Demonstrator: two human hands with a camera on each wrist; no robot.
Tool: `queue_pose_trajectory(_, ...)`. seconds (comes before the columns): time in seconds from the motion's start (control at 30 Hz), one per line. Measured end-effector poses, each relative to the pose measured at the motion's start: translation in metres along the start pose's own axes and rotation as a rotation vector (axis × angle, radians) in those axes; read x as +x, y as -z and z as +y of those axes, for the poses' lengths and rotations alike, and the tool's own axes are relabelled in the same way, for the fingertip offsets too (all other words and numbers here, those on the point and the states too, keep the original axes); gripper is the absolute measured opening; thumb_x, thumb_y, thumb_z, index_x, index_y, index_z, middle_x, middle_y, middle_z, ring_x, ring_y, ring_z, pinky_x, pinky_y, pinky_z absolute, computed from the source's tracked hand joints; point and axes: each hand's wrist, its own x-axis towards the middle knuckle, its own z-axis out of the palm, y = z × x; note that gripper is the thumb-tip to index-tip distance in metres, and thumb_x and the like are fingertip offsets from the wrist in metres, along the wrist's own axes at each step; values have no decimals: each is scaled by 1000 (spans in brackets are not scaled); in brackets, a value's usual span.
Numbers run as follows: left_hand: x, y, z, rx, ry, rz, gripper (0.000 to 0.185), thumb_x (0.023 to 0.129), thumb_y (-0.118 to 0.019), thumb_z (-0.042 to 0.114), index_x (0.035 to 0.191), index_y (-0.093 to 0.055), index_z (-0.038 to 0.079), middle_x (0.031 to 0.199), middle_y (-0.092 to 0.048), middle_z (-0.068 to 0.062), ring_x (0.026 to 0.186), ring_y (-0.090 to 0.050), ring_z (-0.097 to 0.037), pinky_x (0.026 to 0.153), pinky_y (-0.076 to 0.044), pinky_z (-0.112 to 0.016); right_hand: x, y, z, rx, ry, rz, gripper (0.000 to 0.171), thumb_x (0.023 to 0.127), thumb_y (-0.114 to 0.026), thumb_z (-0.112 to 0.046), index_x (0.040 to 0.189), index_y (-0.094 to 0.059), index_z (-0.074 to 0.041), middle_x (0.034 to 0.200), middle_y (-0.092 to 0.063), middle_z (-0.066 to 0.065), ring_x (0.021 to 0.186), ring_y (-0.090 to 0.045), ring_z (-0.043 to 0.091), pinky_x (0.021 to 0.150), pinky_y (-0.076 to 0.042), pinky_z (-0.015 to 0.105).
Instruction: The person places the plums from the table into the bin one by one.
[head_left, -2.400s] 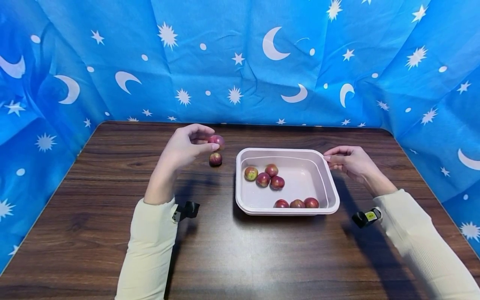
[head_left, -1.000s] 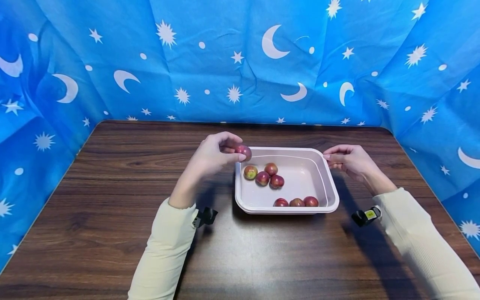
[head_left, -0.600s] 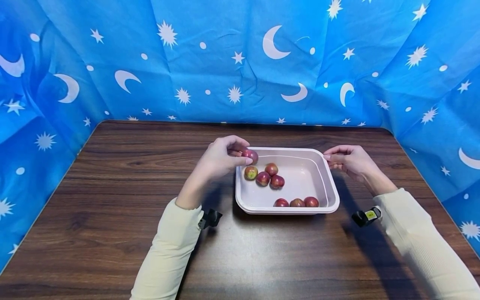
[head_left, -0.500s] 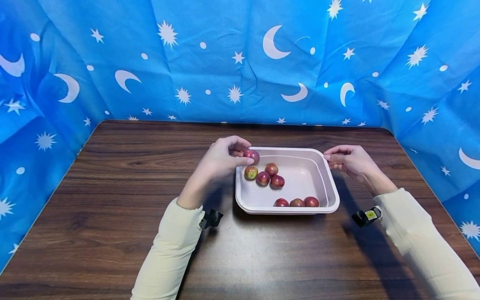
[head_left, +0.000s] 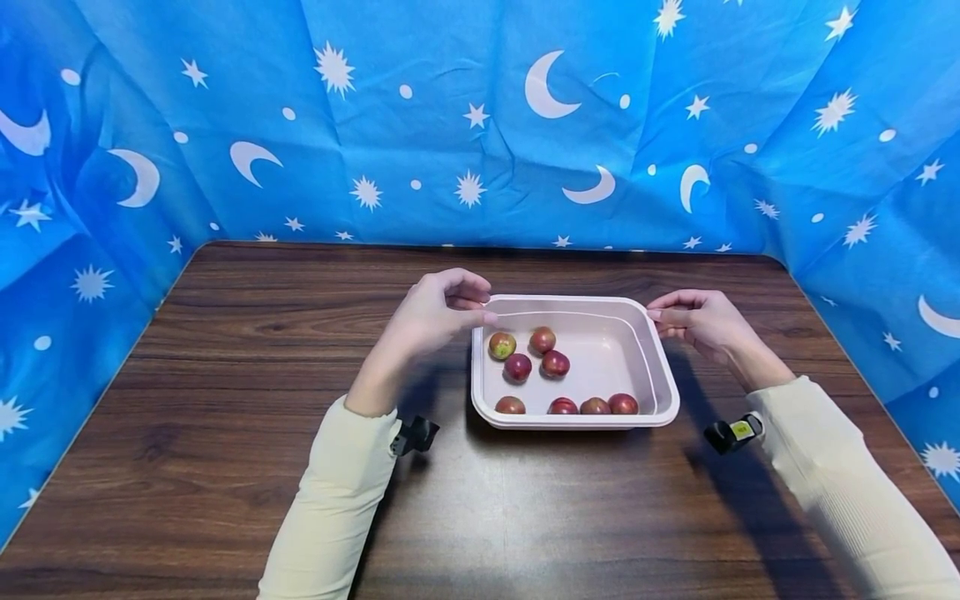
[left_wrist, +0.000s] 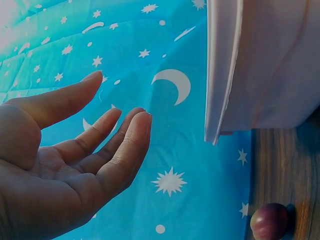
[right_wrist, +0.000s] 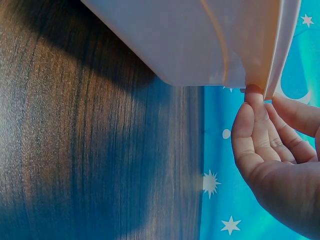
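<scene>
With our left hand (head_left: 438, 312) empty, fingers relaxed beside the pink tray (head_left: 651, 350), and our right hand (head_left: 701, 323) pinching its far corner, we should reach gently for the plum (left_wrist: 270, 221) left on the desk (head_left: 262, 333).

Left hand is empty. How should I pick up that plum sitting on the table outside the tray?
Pinch the plum round its widest middle, thumb opposite fingertips, coming down from above. It is small and round, resting on the table apart from the tray wall, so its sides look free; a sideways push would likely roll it. The open left hand suits.
</scene>
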Motion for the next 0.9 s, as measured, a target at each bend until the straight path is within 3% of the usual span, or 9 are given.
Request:
queue_pose_trajectory(0.4,3,15,-7,18,-12,27,34,80,-69,6,111,-57,-3,107,-61,-18,96,-60,-25,82,-48,-32,0,0,0,4,11,-3,12,85,-64,-8,95,-66,-1,80,-66,0,69,-63,14,68,-53,26)
queue_pose_trajectory(0.7,5,32,-15,16,50,62,36,82,-68,8,113,-56,-3,111,-60,-19,99,-58,-26,82,-47,-33,-1,0,0,8,19,-8,9,86,-63,-7,93,-67,-4,81,-66,0,70,-63,14,68,-52,25)
queue_pose_trajectory(0.9,8,42,-28,20,85,76,37,82,-67,8,115,-54,-4,112,-59,-18,101,-58,-26,82,-47,-36,-1,-1,0,20,14,-10,8,86,-61,-4,92,-67,-4,80,-66,0,69,-63,14,67,-52,25)
